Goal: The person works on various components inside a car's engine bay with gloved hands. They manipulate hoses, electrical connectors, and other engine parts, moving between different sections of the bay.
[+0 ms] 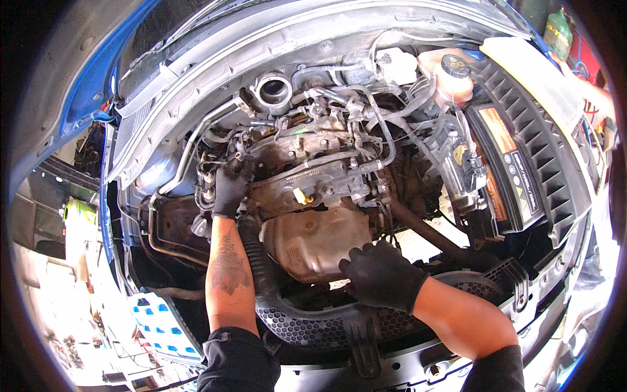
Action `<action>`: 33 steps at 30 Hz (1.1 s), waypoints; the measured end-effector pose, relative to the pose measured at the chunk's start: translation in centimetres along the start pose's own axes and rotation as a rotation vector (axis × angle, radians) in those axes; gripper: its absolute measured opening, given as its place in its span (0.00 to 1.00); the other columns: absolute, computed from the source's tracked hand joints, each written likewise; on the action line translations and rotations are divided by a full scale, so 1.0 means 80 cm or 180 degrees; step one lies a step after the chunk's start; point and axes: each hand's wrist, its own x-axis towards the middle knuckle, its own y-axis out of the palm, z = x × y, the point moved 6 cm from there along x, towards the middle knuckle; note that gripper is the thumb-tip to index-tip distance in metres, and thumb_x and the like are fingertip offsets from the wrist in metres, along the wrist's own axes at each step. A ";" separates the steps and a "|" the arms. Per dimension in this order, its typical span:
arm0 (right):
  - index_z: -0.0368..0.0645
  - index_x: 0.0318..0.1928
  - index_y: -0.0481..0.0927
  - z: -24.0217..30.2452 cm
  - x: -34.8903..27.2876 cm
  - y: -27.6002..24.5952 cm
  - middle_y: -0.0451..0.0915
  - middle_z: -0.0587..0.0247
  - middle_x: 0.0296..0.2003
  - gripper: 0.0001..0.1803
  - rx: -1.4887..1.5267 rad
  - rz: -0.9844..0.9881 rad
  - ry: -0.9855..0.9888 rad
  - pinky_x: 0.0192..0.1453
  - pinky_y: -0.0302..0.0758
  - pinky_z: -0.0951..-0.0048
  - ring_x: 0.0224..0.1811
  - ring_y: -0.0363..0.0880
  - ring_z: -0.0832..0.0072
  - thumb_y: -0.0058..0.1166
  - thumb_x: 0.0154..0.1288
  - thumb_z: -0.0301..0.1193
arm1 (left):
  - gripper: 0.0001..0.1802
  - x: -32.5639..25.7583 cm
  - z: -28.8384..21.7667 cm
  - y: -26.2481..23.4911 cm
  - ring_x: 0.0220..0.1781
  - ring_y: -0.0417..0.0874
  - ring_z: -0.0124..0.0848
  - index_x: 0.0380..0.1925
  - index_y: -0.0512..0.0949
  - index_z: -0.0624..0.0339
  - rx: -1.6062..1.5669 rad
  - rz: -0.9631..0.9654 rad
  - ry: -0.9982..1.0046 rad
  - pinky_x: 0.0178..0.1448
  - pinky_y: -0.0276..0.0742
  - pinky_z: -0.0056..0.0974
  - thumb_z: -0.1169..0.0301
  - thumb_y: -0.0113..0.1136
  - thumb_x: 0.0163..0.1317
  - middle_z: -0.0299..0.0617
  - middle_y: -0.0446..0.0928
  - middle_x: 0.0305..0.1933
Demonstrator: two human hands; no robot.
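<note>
My left hand (234, 186), in a black glove, reaches into the left side of an opened car engine (307, 147). Its fingers are curled among pipes and fittings, and what they grip is too hidden to name. A ribbed black hose (257, 258) runs down beside that forearm. My right hand (385, 276), also black-gloved, is closed into a fist at the lower right edge of a dull metal heat shield (317, 242). Whatever it may hold is covered by the fingers. Between the hands, a yellow dipstick handle (302, 196) sticks up above the shield.
Right of the engine stand a car battery (506, 166) and a coolant tank (453, 75) with a black cap. A honeycomb-patterned black duct (300, 325) crosses the front. An uncovered round intake (273, 91) faces up at the back. At far right, an arm (593, 95) shows, apparently another person's.
</note>
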 end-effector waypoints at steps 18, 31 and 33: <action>0.44 0.33 0.80 -0.002 -0.001 0.004 0.79 0.56 0.28 0.15 -0.0025 -0.0011 0.0009 0.33 0.75 0.56 0.31 0.82 0.59 0.66 0.51 0.40 | 0.11 0.007 0.001 -0.021 0.33 0.78 0.21 0.36 0.82 0.66 0.1139 0.0117 -0.0266 0.40 0.77 0.34 0.70 0.72 0.60 0.38 0.85 0.37; 0.43 0.28 0.81 0.002 0.002 -0.007 0.81 0.53 0.27 0.07 0.0227 0.0047 0.0050 0.36 0.76 0.53 0.32 0.83 0.56 0.56 0.54 0.32 | 0.11 0.000 0.012 -0.025 0.30 0.77 0.21 0.29 0.83 0.65 0.0686 -0.0243 -0.0357 0.39 0.75 0.32 0.68 0.72 0.60 0.35 0.84 0.29; 0.43 0.28 0.81 0.001 0.002 -0.006 0.81 0.53 0.27 0.06 0.0195 0.0098 0.0065 0.36 0.75 0.53 0.32 0.83 0.56 0.56 0.54 0.32 | 0.08 0.004 0.002 -0.022 0.32 0.78 0.23 0.34 0.83 0.64 0.0364 -0.0281 0.0155 0.41 0.76 0.33 0.70 0.70 0.62 0.34 0.83 0.31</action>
